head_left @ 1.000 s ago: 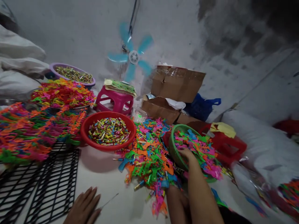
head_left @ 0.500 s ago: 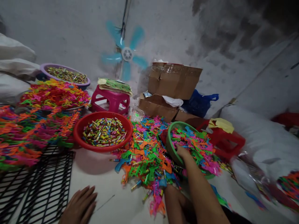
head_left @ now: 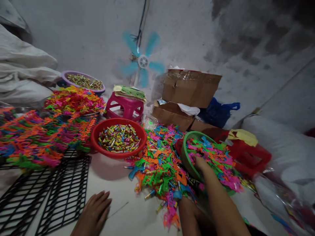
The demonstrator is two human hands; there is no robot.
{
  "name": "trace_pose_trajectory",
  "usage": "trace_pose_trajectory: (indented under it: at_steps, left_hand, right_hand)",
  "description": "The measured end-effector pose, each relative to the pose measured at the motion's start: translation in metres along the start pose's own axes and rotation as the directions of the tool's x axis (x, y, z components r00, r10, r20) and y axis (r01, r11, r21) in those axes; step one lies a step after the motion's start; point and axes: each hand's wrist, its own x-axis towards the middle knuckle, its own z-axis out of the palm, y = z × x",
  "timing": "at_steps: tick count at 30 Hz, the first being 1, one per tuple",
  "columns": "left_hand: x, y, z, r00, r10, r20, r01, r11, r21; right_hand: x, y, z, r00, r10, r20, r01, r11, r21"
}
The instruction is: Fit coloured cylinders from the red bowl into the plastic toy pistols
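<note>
green bowl: heaped neon plastic toys | right hand: grip unclear | left hand: open, flat

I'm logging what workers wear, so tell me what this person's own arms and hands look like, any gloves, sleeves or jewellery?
Both hands are bare: the left hand and the right hand show no gloves or rings. The right forearm is uncovered, with no sleeve, watch or bracelet on the part in view. The left arm is out of frame.

No visible change, only camera shift.
</note>
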Motion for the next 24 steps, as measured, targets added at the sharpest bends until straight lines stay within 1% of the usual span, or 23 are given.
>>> trace_pose_trajectory:
  at_steps: [2,5,7,8,9,10,11,12,13,14,15,17,19,20,21,22,23,24]
  left_hand:
    - [0.0,0.0,0.0,1.0,0.004,-0.009,-0.004,1.0,0.0]
    - [-0.002,0.0,-0.001,1.0,-0.003,0.001,0.003,1.0,-0.012]
    - [-0.002,0.0,0.0,1.0,-0.013,0.012,0.013,0.999,-0.03]
    - [-0.002,0.001,0.001,1.0,-0.018,0.014,0.018,0.999,-0.042]
    - [-0.001,0.001,0.001,1.0,-0.023,0.014,0.024,0.998,-0.057]
    - [-0.001,0.001,0.002,0.999,-0.029,0.013,0.03,0.997,-0.074]
    - [0.0,0.002,0.001,0.999,-0.037,0.011,0.038,0.995,-0.093]
    - [0.001,0.003,0.001,0.999,-0.05,0.005,0.05,0.992,-0.116]
    - [0.002,0.004,-0.001,0.998,-0.07,-0.005,0.069,0.987,-0.142]
    - [0.003,0.006,-0.004,0.995,-0.1,-0.018,0.095,0.981,-0.17]
    - [0.003,0.008,-0.008,0.99,-0.136,-0.035,0.127,0.972,-0.2]
    - [0.002,0.012,-0.018,0.972,-0.226,-0.072,0.201,0.946,-0.254]
    - [-0.001,0.017,-0.029,0.951,-0.296,-0.088,0.261,0.923,-0.282]
    - [-0.002,0.019,-0.035,0.938,-0.335,-0.092,0.298,0.912,-0.282]
    - [-0.005,0.021,-0.04,0.917,-0.384,-0.104,0.346,0.899,-0.27]
    - [-0.007,0.022,-0.045,0.897,-0.427,-0.111,0.39,0.885,-0.255]
    - [-0.009,0.023,-0.049,0.884,-0.452,-0.117,0.416,0.877,-0.241]
    - [-0.01,0.023,-0.051,0.883,-0.457,-0.111,0.425,0.877,-0.226]
  right_hand:
    - [0.0,0.001,-0.017,0.999,0.035,-0.028,-0.034,0.999,0.038]
    - [-0.001,0.004,-0.058,0.994,0.075,-0.083,-0.065,0.991,0.117]
    - [-0.005,0.001,-0.088,0.989,0.086,-0.123,-0.064,0.983,0.17]
    - [-0.009,-0.004,-0.101,0.986,0.082,-0.146,-0.05,0.976,0.211]
    - [-0.013,-0.012,-0.111,0.983,0.064,-0.169,-0.013,0.958,0.287]
    - [-0.018,-0.025,-0.119,0.981,0.032,-0.193,0.049,0.915,0.4]
    - [-0.025,-0.041,-0.122,0.976,-0.01,-0.215,0.125,0.838,0.531]
    - [-0.032,-0.061,-0.121,0.971,-0.059,-0.234,0.204,0.72,0.663]
    - [-0.04,-0.084,-0.115,0.963,-0.111,-0.245,0.263,0.578,0.772]
    - [-0.049,-0.11,-0.105,0.957,-0.161,-0.24,0.288,0.454,0.843]
    - [-0.059,-0.136,-0.09,0.953,-0.21,-0.218,0.282,0.354,0.892]
    - [-0.083,-0.189,-0.049,0.944,-0.298,-0.142,0.204,0.191,0.96]
    - [-0.11,-0.233,0.001,0.921,-0.386,-0.04,0.07,0.063,0.996]
    - [-0.124,-0.251,0.028,0.903,-0.428,0.014,-0.005,0.021,1.0]
    - [-0.137,-0.265,0.053,0.889,-0.454,0.06,-0.066,0.003,0.998]
    - [-0.148,-0.276,0.078,0.886,-0.452,0.099,-0.103,0.016,0.995]
    - [-0.158,-0.284,0.099,0.895,-0.428,0.126,-0.116,0.05,0.992]
    - [-0.165,-0.289,0.118,0.914,-0.383,0.135,-0.107,0.093,0.99]
